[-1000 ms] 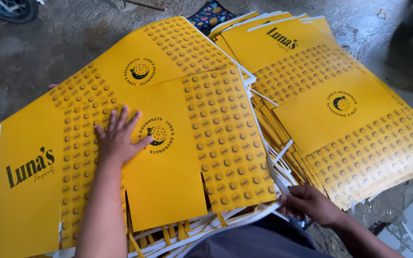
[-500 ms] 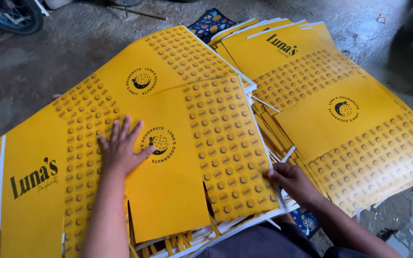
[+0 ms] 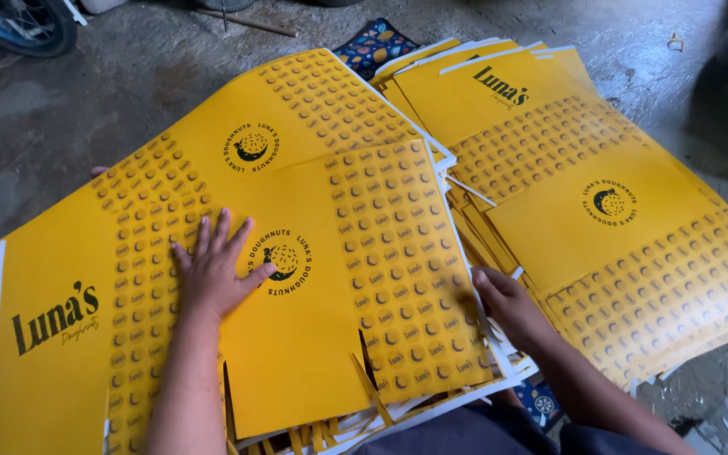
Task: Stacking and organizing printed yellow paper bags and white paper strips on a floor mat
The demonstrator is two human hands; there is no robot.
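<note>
On the concrete floor [image 3: 128, 93], two stacks of flat yellow printed cardboard sheets are laid side by side, the near stack [image 3: 297, 244] overlapping the edge of the far stack [image 3: 600, 211]. The left hand [image 3: 212, 270] is pressed flat on the top sheet of the near stack, fingers spread apart, just beside a round dark emblem [image 3: 281, 261]. The right hand [image 3: 507, 303] is set at that sheet's right edge, between the stacks, fingers curled onto the edge; whether it is gripped cannot be told.
</note>
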